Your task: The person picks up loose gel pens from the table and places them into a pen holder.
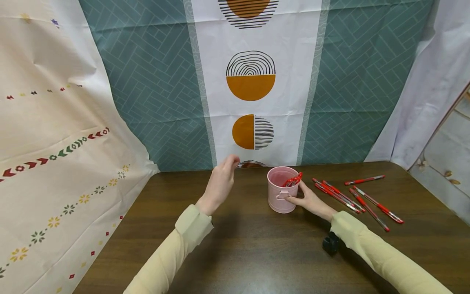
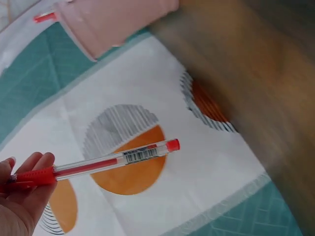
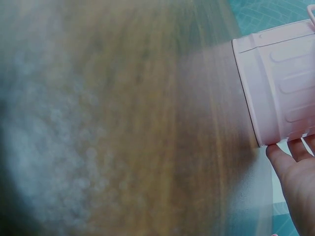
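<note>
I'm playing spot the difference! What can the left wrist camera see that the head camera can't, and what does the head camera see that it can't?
Only the left wrist view shows the clear and red pen in the left hand, with its little barcode.

Only the head view shows the right hand holding the pink bucket, the loose pens on the table, and both pale yellow sleeves.

Both show the left hand, the bucket with something red poking out, some table, and the patterned cloth behind.
</note>
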### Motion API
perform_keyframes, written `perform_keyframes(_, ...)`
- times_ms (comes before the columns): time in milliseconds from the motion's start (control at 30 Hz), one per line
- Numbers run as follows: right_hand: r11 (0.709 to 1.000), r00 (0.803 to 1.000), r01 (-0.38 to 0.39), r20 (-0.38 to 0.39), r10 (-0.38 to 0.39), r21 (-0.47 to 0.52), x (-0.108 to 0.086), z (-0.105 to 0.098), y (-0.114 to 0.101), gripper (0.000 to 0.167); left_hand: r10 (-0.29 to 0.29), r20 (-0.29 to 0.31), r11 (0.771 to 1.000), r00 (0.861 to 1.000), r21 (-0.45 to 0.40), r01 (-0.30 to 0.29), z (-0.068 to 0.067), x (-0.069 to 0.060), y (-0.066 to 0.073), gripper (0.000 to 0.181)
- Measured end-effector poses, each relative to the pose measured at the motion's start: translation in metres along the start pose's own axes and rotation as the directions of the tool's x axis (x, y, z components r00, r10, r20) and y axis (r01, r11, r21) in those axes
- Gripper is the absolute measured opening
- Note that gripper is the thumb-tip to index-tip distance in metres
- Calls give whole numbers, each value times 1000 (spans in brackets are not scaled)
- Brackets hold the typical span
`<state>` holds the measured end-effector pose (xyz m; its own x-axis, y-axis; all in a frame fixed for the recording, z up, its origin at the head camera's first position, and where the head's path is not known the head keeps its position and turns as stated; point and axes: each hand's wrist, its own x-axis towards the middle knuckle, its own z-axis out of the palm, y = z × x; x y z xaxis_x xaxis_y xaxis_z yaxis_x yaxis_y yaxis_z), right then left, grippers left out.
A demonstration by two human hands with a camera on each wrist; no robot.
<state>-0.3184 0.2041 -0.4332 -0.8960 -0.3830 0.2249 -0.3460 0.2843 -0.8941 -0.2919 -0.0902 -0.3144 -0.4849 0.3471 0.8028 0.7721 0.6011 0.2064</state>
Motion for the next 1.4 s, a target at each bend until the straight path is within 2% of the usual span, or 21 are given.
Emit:
perform_keyframes(167,1000,1000,-15,-6,15,6,0,0,0,74,9,-61,995,998,-103,-15,-1,12,12,8)
perform_keyframes(267,1000,1000,-23,-5,23,8,0,0,0,74,-26,-71,984,997,-177,13,-3,19,20,7)
perform_keyframes(433,1000,1000,-18,-1,18,8,0,-1,1,74,-74,-74,954,995,-297,48,-8,30,30,7)
perform_keyframes(633,1000,1000,-25,-7,25,12,0,-1,1,73,-44,-128,956,991,-293,4,-10,40,34,7)
perform_keyframes(733,1000,1000,-21,-13,21,7,0,-1,1,73,-50,-145,946,988,-324,1,-8,43,37,8)
perform_keyframes(1033,999,1000,-29,7,29,27,1,0,1,74,-95,-150,893,984,-449,18,11,46,45,8)
perform_keyframes(1300,999,999,-34,10,34,34,-1,-1,-1,75,-106,-155,870,982,-492,16,32,51,51,8)
perform_keyframes(1400,999,999,-32,4,32,35,0,-1,-1,75,-110,-146,871,983,-490,24,39,52,52,7)
